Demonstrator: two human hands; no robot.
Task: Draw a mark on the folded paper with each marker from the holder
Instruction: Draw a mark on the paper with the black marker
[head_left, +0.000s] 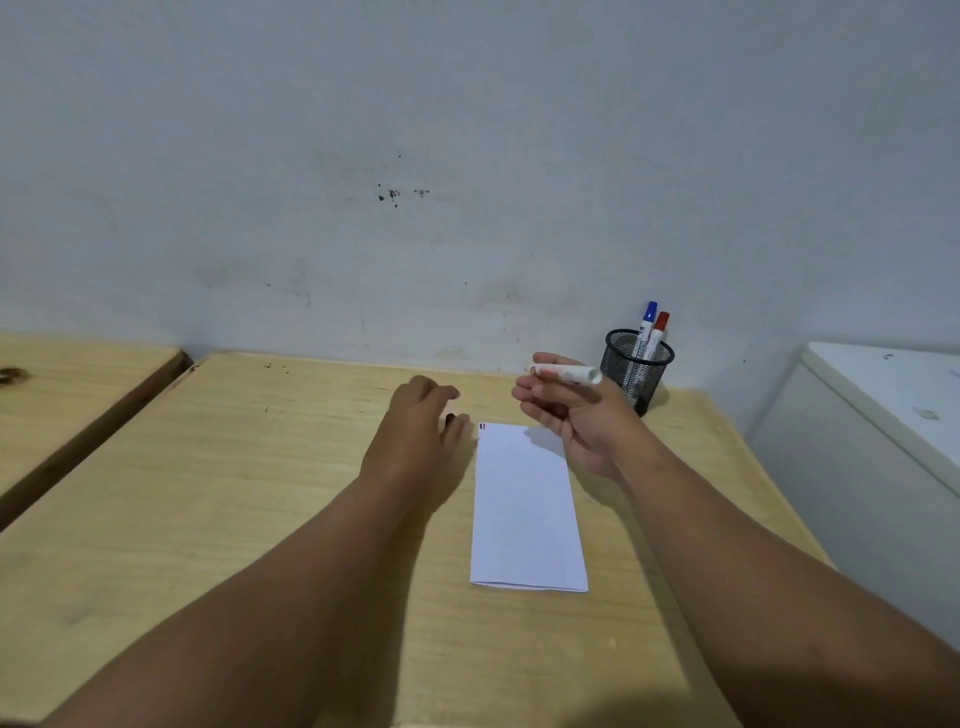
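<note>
A folded white paper lies lengthwise on the wooden table, with small red and blue marks at its far left corner. My right hand hovers above the paper's far end, palm up, holding a white marker level in its fingers. My left hand sits just left of the paper's far corner, fingers curled around a small dark thing, which looks like a marker cap. A black mesh holder stands at the back right, with a blue-capped marker and a red-capped marker upright in it.
A pale stained wall rises directly behind the table. A second wooden surface lies to the left across a dark gap. A white cabinet or appliance stands close to the table's right edge.
</note>
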